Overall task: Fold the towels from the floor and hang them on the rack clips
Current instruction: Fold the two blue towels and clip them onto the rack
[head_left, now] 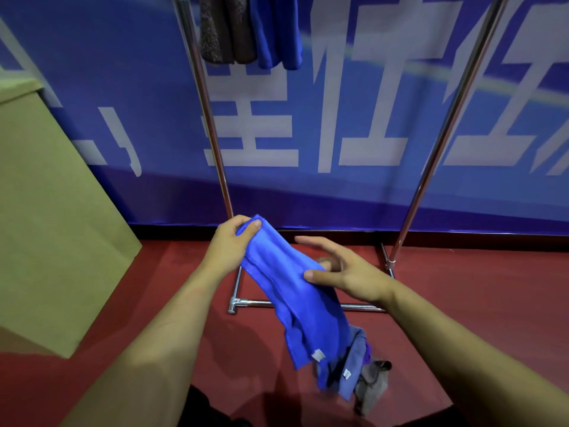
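Note:
A bright blue towel (295, 300) hangs folded lengthwise in front of me, a white label near its lower end. My left hand (229, 241) pinches its top corner. My right hand (341, 269) has its thumb on the towel's right edge about halfway down, with the fingers spread behind the cloth. A small heap of towels (360, 374), blue, purple and grey, lies on the red floor below. The metal rack (212, 124) stands just behind, with a brown towel (224, 29) and a blue towel (277, 32) hanging from its top.
The rack's right post (443, 134) and its base bar (363, 308) sit on the red floor ahead. A large cardboard box (52, 217) stands at the left. A blue banner with white characters (308, 103) covers the wall behind.

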Action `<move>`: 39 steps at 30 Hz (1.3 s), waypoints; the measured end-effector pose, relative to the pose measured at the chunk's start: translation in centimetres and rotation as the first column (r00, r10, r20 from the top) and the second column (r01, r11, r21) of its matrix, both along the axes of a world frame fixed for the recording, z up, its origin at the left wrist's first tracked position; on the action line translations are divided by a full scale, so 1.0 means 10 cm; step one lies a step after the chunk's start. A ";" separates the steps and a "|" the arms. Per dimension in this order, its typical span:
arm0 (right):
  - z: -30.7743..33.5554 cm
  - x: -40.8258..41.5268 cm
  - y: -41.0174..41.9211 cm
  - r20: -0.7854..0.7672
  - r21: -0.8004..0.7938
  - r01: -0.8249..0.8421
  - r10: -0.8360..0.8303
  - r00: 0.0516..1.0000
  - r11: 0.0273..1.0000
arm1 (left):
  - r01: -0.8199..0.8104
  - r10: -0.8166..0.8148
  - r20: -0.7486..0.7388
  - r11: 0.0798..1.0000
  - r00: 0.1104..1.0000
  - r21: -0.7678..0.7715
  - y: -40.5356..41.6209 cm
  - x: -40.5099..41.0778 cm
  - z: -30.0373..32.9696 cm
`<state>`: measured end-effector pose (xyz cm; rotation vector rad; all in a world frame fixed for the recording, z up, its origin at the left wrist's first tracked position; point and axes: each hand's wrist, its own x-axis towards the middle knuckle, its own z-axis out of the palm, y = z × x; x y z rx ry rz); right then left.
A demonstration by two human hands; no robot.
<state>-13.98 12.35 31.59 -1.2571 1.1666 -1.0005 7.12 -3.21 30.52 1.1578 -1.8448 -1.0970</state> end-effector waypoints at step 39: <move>0.26 0.04 -0.04 0.307 -0.091 0.602 -0.552 0.775 0.794 | 0.489 0.027 -0.670 0.663 0.742 0.567 0.80 -0.71 0.19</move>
